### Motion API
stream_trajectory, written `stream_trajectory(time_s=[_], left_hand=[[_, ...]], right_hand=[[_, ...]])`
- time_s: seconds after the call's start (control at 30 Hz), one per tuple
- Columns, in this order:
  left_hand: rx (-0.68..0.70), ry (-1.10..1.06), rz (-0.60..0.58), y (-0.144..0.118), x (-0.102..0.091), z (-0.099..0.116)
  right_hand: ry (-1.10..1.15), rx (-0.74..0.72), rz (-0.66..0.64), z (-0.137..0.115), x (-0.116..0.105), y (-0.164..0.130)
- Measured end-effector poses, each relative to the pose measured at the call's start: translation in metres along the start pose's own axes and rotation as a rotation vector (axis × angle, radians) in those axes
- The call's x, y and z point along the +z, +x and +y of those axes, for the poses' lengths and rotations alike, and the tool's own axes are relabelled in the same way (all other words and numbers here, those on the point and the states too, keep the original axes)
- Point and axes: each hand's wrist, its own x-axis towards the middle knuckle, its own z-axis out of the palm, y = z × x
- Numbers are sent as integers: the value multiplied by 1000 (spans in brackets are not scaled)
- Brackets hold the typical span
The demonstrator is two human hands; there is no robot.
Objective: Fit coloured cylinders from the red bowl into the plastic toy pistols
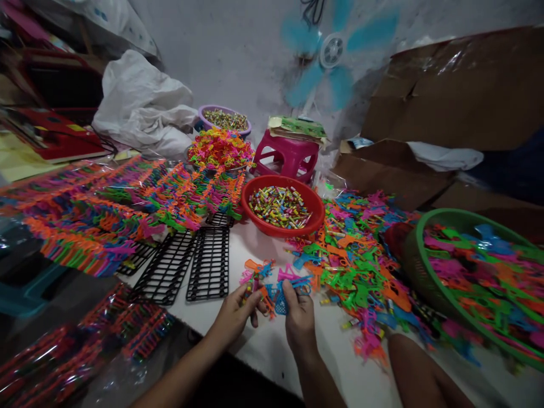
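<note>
Apparently the step in hand is the fitting of small parts together: both hands meet over the white tabletop [272, 351], near its front edge. The left hand [233, 315] reaches in from the lower left, its forearm slanting across the table edge, fingers pinched shut on a small multicoloured plastic piece [254, 281] that is too blurred to tell apart further. The right hand [300, 317] comes up from below, wrist straight, back of the hand towards the camera, fingers curled tight around a small blue plastic mesh toy [281, 299] held just beside the other piece. The next move would call for lining the two parts up closely. A red round plastic bowl of small coloured sticks [280, 206] stands beyond the hands, and black plastic grid racks [208, 263] lie to their left.
</note>
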Motion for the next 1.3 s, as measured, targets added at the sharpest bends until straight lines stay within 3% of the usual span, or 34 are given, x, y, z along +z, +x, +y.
stream_trajectory(time_s=[0.27,0.4,0.5,0.63,0.97,1.13,1.23,1.3], left_hand=[[83,169,-14,-4,-8,8],[51,72,-100,-5,-7,9],[22,43,-102,-7,-6,7],[29,173,-57,-8,-6,9],[172,347,24,-12,-7,15],[232,414,-37,-14,0,14],[175,394,-74,-6,2,8],[75,332,-39,1,-2,1]], right_hand=[[82,65,-165,6,-2,3],[111,86,-198,6,-2,3],[42,82,-199,2,-3,2],[-100,28,-213,-3,-5,0],[-166,29,-172,-2,-6,-2],[-179,-14,4,9,2,-8],[-228,10,-36,12,-8,5],[-326,10,-37,8,-30,25]])
